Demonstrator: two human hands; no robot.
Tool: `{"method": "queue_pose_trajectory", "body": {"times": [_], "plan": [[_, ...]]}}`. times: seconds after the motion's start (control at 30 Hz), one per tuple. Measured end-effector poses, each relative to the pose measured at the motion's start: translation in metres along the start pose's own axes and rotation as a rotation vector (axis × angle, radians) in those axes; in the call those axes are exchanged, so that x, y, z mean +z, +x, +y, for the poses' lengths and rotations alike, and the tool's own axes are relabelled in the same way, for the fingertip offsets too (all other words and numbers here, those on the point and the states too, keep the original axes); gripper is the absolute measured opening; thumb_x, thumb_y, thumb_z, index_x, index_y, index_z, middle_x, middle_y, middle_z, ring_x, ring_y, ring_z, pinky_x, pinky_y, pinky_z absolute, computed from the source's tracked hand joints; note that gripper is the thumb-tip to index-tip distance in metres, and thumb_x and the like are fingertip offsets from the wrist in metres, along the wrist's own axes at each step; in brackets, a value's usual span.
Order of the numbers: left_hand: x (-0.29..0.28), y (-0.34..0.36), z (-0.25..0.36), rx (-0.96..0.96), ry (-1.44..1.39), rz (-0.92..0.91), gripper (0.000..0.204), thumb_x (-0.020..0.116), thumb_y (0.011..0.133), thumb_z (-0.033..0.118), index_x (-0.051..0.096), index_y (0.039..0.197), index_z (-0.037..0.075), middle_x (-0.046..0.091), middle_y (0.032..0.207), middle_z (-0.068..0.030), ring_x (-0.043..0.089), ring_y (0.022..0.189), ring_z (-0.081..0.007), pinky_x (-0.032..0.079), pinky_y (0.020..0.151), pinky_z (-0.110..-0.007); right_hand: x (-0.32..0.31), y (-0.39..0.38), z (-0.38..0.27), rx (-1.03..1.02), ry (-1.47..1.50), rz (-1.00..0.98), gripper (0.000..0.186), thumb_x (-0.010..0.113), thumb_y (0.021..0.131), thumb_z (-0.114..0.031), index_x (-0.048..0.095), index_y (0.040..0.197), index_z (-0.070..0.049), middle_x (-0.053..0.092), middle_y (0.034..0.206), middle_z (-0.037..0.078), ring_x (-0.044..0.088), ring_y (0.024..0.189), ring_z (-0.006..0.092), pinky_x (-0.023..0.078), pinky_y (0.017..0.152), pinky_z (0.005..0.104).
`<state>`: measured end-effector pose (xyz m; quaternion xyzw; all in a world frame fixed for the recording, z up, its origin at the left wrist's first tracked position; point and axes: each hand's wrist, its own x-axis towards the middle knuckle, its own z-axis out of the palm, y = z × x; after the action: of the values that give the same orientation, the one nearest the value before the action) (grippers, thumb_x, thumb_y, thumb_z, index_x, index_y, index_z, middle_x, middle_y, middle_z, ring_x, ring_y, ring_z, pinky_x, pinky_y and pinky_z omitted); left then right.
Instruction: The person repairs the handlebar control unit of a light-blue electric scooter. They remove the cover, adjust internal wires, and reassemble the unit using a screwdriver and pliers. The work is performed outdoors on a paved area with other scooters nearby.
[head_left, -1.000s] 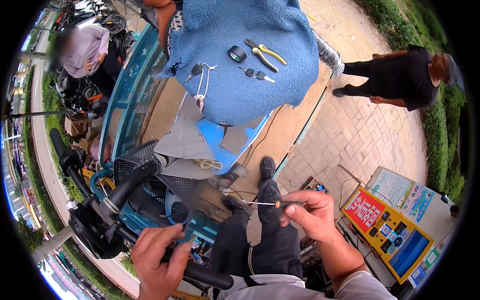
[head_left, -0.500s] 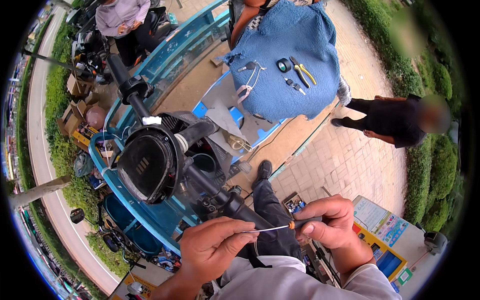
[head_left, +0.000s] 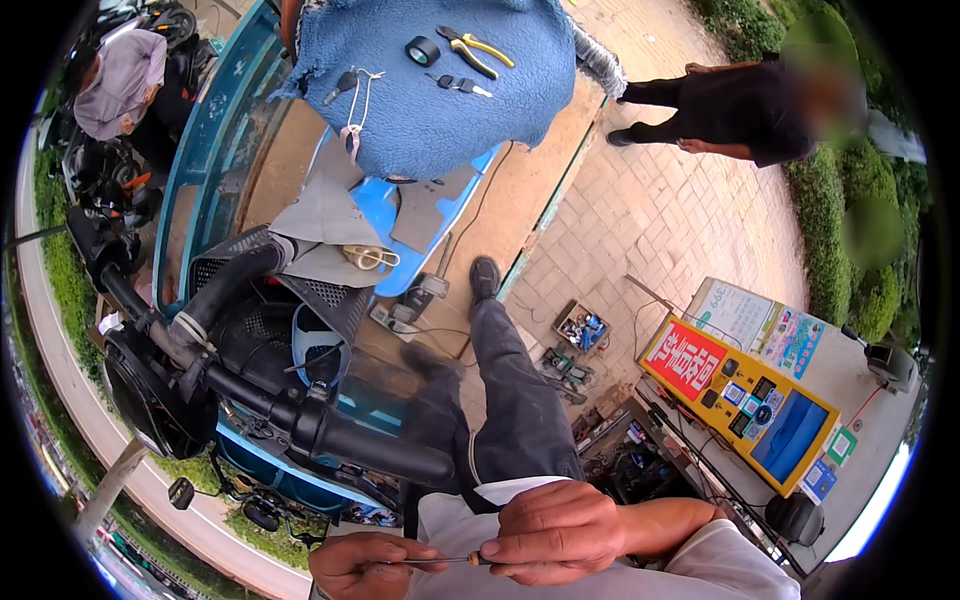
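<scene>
In front of my body, low in the view, I hold a thin screwdriver [head_left: 452, 560] level between both hands. My right hand [head_left: 560, 530] is closed round its handle, which the fingers mostly hide. A small orange collar shows beside them. The fingers of my left hand [head_left: 365, 568] pinch the far part of the metal shaft, hiding its tip. Just beyond my hands lies the black handlebar [head_left: 370, 445] of an electric scooter. A blue towel [head_left: 410, 130] drapes over the seat. On it rest a tape roll [head_left: 422, 50], yellow-handled pliers [head_left: 475, 50] and keys [head_left: 463, 85].
A blue metal cart frame [head_left: 200, 180] stands behind the scooter. On the right is a counter with a yellow display box [head_left: 740, 405]. A tray of small parts [head_left: 582, 328] sits on the paving. One person [head_left: 730, 110] stands far right; another [head_left: 125, 80] is far left.
My view has swung right, so the scooter and towel now appear farther left. Both hands are lower in view and closer to my body, still holding the screwdriver, its handle now more covered.
</scene>
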<state>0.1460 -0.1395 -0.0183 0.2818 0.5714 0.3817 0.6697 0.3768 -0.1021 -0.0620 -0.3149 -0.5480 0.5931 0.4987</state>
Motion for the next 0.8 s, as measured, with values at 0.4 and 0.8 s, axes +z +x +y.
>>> {"method": "queue_pose_trajectory", "body": {"times": [0.4, 0.8], "plan": [[0.032, 0.001, 0.006, -0.094, -0.024, 0.027, 0.034, 0.071, 0.091, 0.025, 0.061, 0.103, -0.005, 0.069, 0.093, -0.0290, 0.072, 0.069, -0.0325, 0.062, 0.061, -0.042, -0.013, -0.026, 0.003, -0.062, 0.021, 0.167, 0.028, 0.076, 0.079, 0.002, 0.067, 0.103, 0.013, 0.068, 0.076, 0.018, 0.064, 0.059, 0.0276, 0.052, 0.051, 0.0345], [0.030, 0.004, -0.006, 0.168, -0.175, -0.202, 0.026, 0.064, 0.089, -0.006, 0.064, 0.115, -0.010, 0.069, 0.111, -0.0234, 0.070, 0.100, -0.0279, 0.056, 0.085, -0.034, 0.007, -0.016, -0.027, 0.433, 0.478, 0.377, 0.029, 0.070, 0.091, -0.012, 0.050, 0.106, 0.003, 0.066, 0.074, 0.021, 0.065, 0.054, 0.0267, 0.055, 0.052, 0.0376]]}}
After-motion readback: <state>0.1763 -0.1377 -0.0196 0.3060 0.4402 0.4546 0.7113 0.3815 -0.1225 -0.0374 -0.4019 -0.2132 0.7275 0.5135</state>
